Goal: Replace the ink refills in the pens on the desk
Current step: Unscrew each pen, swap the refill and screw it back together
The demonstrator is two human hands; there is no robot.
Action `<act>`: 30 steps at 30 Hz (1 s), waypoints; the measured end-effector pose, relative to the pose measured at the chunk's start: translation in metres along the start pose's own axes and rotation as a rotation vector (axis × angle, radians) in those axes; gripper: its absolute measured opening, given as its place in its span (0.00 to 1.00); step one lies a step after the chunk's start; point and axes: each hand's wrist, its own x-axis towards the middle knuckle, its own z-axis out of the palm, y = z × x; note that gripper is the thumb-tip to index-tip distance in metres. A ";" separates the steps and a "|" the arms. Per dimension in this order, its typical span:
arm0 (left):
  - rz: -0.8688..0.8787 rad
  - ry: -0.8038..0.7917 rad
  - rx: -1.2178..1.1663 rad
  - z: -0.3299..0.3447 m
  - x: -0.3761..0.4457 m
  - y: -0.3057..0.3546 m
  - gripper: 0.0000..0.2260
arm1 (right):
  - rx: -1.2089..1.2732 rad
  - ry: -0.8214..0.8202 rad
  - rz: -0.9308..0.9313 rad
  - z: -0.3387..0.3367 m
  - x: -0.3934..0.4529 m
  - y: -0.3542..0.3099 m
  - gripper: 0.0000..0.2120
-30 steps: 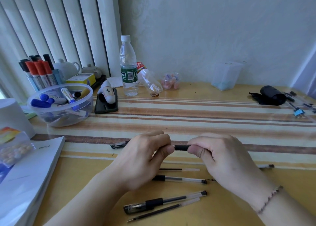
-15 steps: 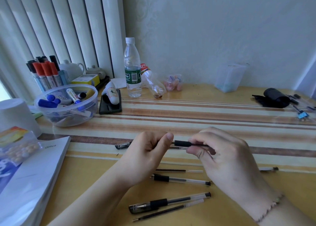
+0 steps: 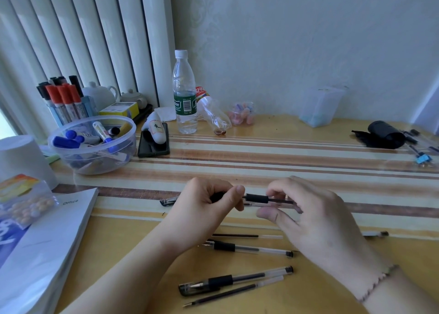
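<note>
A clear gel pen with a black rubber grip (image 3: 257, 198) is held level above the desk between both hands. My left hand (image 3: 204, 209) pinches its tip end, and my right hand (image 3: 306, 216) holds the clear barrel between thumb and fingers. A pen cap (image 3: 167, 202) lies on the desk left of my left hand. Nearer to me lie a loose refill (image 3: 247, 236), a capless pen (image 3: 249, 248), a capped pen (image 3: 235, 281) and another loose refill (image 3: 228, 295). One more pen end (image 3: 375, 234) shows to the right of my right hand.
A clear bowl of markers (image 3: 92, 145), a marker holder (image 3: 64, 100), a white cup (image 3: 21, 159) and a book (image 3: 47, 242) crowd the left. A phone (image 3: 153, 145), water bottle (image 3: 184, 95) and a black pouch (image 3: 380, 135) stand farther back.
The hands have drawn apart a little, so more of the black grip and barrel shows between them. My right fingers have loosened from a fist into a lighter hold.
</note>
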 end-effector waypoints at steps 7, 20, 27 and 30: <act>-0.058 0.001 -0.090 -0.003 0.002 -0.001 0.22 | -0.051 0.104 -0.068 0.009 -0.001 0.001 0.09; -0.189 0.183 -0.108 -0.013 0.007 -0.005 0.12 | -0.044 0.044 0.111 -0.014 0.002 0.021 0.09; -0.215 0.272 -0.096 -0.011 0.008 -0.003 0.12 | -0.050 0.062 0.319 -0.035 0.003 0.043 0.03; -0.132 0.153 -0.094 -0.001 0.002 0.002 0.11 | 0.080 -0.022 0.207 -0.028 0.004 0.021 0.13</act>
